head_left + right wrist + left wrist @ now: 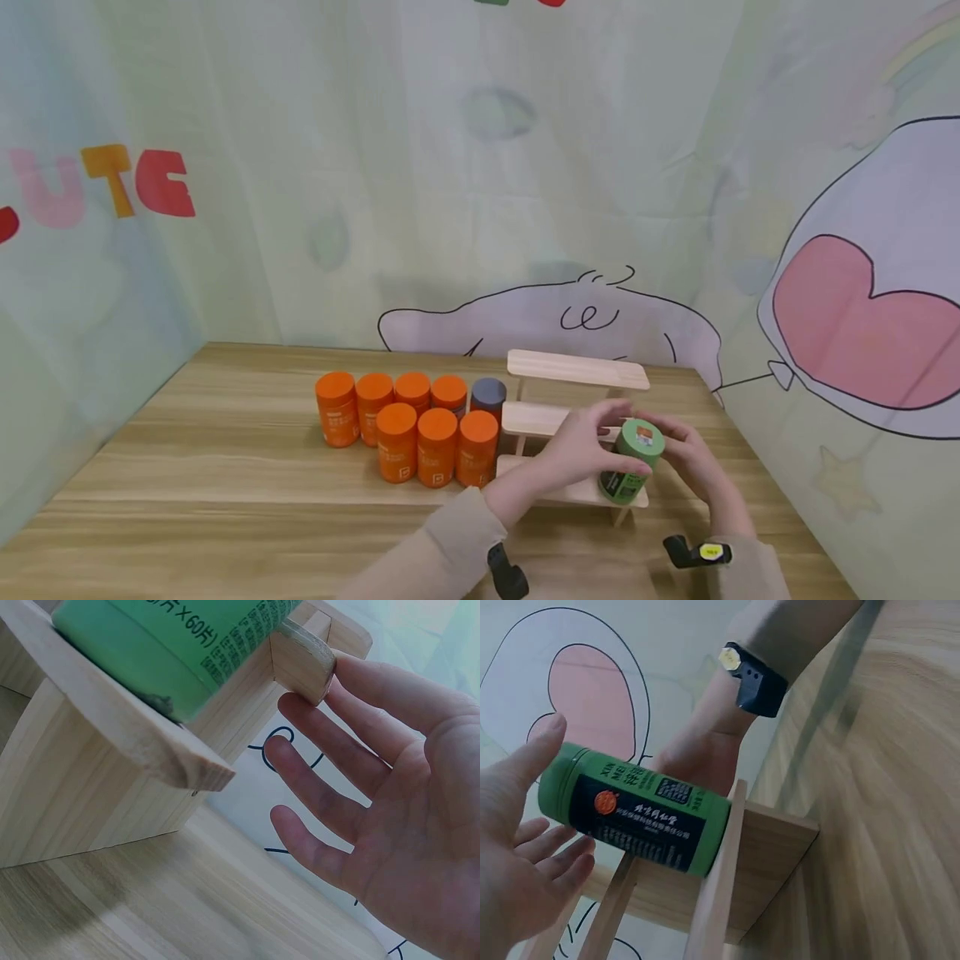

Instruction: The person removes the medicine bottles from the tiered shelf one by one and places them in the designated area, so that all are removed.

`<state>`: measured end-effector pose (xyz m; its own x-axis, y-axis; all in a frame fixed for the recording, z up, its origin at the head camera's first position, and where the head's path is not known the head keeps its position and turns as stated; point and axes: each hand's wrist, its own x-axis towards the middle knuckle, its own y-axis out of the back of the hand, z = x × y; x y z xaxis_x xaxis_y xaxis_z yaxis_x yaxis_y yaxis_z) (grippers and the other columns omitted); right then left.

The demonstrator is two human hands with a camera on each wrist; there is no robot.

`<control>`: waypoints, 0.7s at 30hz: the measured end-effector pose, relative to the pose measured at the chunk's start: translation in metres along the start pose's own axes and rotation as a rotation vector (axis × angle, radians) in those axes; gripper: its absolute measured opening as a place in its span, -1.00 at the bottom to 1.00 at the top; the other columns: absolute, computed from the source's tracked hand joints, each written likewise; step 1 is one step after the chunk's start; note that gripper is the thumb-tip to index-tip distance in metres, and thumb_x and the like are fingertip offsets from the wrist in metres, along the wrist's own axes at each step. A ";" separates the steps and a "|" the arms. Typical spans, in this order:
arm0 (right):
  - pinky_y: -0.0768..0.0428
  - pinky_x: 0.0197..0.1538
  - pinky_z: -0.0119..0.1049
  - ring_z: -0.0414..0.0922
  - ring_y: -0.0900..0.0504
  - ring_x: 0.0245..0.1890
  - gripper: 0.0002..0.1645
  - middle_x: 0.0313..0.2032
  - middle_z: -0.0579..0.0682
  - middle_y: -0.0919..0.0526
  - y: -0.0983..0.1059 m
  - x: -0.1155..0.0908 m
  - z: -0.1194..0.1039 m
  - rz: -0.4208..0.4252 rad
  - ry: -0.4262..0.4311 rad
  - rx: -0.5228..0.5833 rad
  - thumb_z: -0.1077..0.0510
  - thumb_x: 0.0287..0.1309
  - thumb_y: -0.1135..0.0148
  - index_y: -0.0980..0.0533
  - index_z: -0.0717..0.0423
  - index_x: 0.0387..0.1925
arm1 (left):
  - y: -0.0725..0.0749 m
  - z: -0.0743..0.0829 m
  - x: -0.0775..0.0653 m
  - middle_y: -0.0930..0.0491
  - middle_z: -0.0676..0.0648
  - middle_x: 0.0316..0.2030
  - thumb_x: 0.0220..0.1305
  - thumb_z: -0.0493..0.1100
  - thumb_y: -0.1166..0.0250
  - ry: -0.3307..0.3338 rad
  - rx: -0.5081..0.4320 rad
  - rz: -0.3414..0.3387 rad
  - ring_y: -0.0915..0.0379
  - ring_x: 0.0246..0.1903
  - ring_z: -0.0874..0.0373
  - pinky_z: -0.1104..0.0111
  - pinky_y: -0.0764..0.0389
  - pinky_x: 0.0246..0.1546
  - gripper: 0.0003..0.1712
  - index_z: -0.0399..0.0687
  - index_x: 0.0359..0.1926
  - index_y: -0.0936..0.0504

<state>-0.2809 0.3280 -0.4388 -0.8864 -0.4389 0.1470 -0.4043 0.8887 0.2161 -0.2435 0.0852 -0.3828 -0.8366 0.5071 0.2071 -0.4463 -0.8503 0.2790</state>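
A green bottle [641, 442] with a dark label stands at the right end of the lowest tier of a small wooden step shelf [573, 367]. My left hand [572, 454] is around the bottle's left side, its thumb by the lid and its fingers loosely spread in the left wrist view. On the other side, my right hand [693, 462] has its fingers extended. In the right wrist view, that hand's fingertips [296, 709] are right at the end of a higher tier, beside the bottle. The base of the green bottle [180, 660] sits at the tier's front edge.
Left of the shelf, several orange bottles [396, 442] stand in two rows on the wooden table [225, 467]. A bottle with a dark grey lid [489, 392] is at the right of the back row. A printed curtain [420, 208] hangs behind the table.
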 end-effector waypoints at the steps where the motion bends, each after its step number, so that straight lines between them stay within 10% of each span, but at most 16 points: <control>1: -0.36 0.12 -0.48 -0.52 -0.47 0.11 -0.49 0.07 -0.53 -0.56 0.000 0.000 0.000 -0.005 0.005 0.006 0.25 0.44 0.11 -0.53 -0.41 0.11 | -0.002 0.000 0.000 -0.47 -0.01 0.29 0.02 -0.13 -0.55 -0.004 0.007 0.002 -0.45 0.19 0.24 0.48 -0.53 0.11 -0.13 -0.01 0.36 -0.39; 9: -0.27 0.17 -0.28 -0.50 -0.47 0.11 -0.50 0.05 -0.52 -0.58 -0.001 0.001 0.001 0.000 -0.023 -0.014 0.23 0.45 0.11 -0.54 -0.43 0.09 | -0.013 -0.007 -0.002 -0.63 0.02 0.08 0.08 -0.04 -0.50 0.046 0.035 0.061 -0.56 0.01 0.29 0.46 -0.57 0.01 -0.28 -0.06 0.27 -0.50; 21: -0.41 0.09 -0.52 -0.50 -0.48 0.10 -0.53 0.05 -0.50 -0.58 0.002 0.001 0.003 0.014 -0.035 -0.012 0.24 0.41 0.08 -0.54 -0.32 0.13 | -0.009 -0.007 -0.008 -0.64 -0.04 0.07 0.09 -0.11 -0.50 0.015 -0.058 0.090 -0.60 -0.06 0.30 0.55 -0.57 -0.08 -0.33 -0.12 0.24 -0.52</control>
<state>-0.2829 0.3294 -0.4411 -0.8994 -0.4215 0.1160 -0.3894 0.8930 0.2255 -0.2351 0.0875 -0.3933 -0.8785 0.4269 0.2146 -0.3869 -0.8991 0.2047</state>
